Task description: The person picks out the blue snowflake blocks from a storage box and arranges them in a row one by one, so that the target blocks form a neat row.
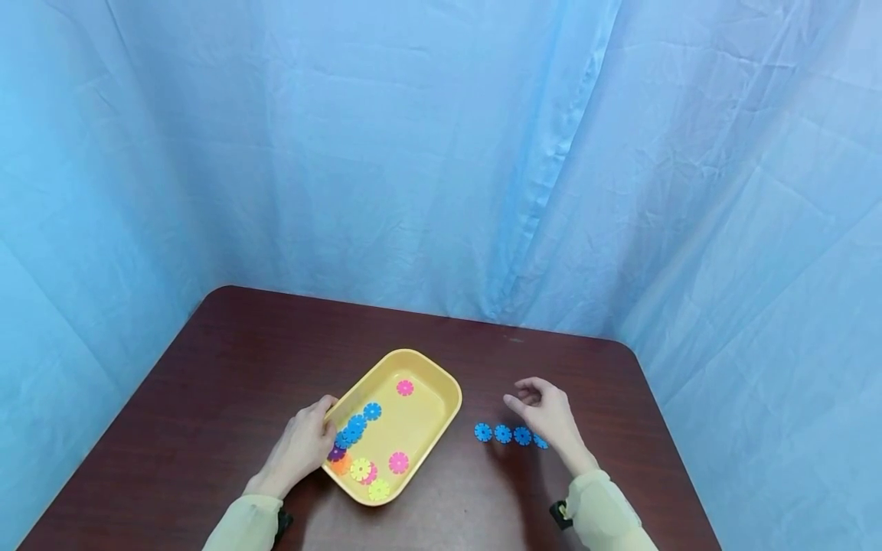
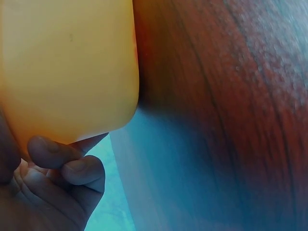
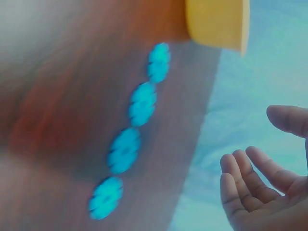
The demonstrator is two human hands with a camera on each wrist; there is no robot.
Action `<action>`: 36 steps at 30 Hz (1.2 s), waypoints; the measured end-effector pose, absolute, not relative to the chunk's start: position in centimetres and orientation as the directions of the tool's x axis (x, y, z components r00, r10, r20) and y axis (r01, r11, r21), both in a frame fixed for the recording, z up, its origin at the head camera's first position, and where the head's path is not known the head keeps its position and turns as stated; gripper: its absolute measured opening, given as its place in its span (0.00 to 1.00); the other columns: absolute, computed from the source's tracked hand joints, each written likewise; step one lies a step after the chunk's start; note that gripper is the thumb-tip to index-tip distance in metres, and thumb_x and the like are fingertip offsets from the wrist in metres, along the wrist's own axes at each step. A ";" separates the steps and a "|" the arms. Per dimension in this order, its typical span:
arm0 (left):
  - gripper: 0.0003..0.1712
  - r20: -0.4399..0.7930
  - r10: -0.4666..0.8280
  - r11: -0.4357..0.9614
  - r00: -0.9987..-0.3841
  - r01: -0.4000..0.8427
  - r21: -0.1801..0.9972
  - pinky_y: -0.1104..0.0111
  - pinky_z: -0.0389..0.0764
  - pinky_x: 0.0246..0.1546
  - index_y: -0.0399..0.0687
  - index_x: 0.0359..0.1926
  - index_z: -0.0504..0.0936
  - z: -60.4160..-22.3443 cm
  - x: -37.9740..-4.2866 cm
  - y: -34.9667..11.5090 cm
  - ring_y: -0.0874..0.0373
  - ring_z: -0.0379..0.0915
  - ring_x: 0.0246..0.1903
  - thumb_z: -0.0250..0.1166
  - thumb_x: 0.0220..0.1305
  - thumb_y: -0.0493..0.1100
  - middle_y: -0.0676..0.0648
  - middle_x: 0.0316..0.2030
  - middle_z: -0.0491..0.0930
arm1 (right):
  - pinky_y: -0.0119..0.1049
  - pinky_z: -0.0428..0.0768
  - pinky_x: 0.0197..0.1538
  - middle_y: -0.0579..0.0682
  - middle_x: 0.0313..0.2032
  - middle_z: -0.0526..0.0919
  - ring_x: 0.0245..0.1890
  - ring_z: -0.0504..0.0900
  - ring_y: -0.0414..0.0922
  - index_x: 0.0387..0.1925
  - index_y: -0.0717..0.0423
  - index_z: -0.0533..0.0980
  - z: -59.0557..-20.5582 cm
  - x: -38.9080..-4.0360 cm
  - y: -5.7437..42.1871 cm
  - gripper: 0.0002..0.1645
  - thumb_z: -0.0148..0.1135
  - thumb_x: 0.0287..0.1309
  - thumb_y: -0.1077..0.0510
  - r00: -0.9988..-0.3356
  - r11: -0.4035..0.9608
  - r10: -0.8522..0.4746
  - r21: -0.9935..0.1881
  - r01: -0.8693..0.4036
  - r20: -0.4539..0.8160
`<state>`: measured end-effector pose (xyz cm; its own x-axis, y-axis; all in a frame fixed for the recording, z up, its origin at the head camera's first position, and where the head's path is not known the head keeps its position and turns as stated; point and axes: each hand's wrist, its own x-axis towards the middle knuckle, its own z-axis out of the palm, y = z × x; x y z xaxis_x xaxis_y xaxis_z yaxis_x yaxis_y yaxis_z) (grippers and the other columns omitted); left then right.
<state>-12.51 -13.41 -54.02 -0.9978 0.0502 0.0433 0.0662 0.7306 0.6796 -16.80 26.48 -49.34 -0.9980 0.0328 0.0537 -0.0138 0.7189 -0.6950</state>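
Note:
My left hand (image 1: 303,442) grips the left side of a yellow plastic tray (image 1: 430,366), which sits tilted towards me. In the left wrist view, curled fingertips (image 2: 48,150) press at the tray's outer wall (image 2: 72,62). Inside the tray lie notched flower-shaped discs: several blue ones (image 1: 372,412), pink ones (image 1: 398,462), yellow ones (image 1: 378,490), an orange one (image 1: 341,464) and a purple one (image 1: 337,453). My right hand (image 1: 549,417) hovers with relaxed fingers and nothing in them, above a row of several blue discs (image 1: 503,434) on the table; it partly covers the rightmost one.
The dark red-brown wooden table (image 1: 276,344) has rounded far corners. Light blue curtains (image 1: 386,153) hang behind it and along both sides. The row of blue discs lies just to the right of the tray.

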 end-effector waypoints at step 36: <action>0.14 0.068 0.053 0.737 -0.996 0.085 0.671 0.58 0.82 0.36 0.40 0.51 0.78 -54.2 -12.6 -13.6 0.54 0.76 0.33 0.62 0.64 0.31 0.39 0.44 0.82 | 0.38 0.78 0.43 0.52 0.38 0.82 0.36 0.77 0.43 0.46 0.61 0.80 -48.0 -21.4 9.7 0.21 0.73 0.55 0.54 -0.963 0.675 -0.270 -0.713 -0.189 -0.001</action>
